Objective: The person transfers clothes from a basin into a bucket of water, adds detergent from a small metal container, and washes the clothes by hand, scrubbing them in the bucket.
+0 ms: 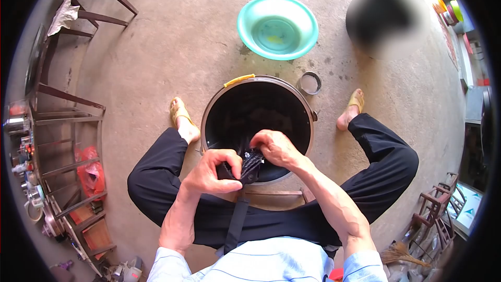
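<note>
Near the centre of the frame, the left grip (215,171), a bare hand with thumb and forefinger curved round, is clenched on a black, ridged, textured thing (251,168) with small whitish glints at its upper end. The right grip (276,149), also bare, bends its fingers at that upper end; whether they pinch it or merely rest there I cannot tell. The black textured thing lies over the lower edge of a wide, round, black-lined tub (266,109) with a pale rim, in the middle of the frame. A curved yellow strip (239,80) sits on the tub's upper rim.

Just beside the tub's upper right is a small round metal ring-shaped container (319,82). At the top centre stands a shallow turquoise plastic basin (300,18); in the upper right is a dark round object (383,18), largely blurred. All rest on a grey-brown concrete floor (130,73). Black trousers (156,177) spread to either side of the tub, with yellow sandals (178,109) below them. A crumpled red plastic bag (91,172) hangs at the left of the frame.
</note>
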Demonstrator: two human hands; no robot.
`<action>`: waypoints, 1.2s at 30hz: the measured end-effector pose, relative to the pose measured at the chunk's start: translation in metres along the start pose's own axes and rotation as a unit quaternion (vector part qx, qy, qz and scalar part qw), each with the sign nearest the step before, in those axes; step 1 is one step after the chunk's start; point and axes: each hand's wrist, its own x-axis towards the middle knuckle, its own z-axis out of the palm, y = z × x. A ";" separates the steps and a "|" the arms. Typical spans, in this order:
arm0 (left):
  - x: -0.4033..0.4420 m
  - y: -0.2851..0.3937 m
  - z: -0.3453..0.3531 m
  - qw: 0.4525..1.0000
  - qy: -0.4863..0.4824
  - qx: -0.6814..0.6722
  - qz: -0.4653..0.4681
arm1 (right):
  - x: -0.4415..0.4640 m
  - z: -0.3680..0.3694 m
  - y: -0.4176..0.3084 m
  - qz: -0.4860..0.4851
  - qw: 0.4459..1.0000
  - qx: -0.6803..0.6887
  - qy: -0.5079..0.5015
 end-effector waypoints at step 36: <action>0.060 -0.138 0.054 0.757 0.305 -0.546 -0.190 | -0.002 -0.012 -0.034 0.020 0.981 -0.037 0.191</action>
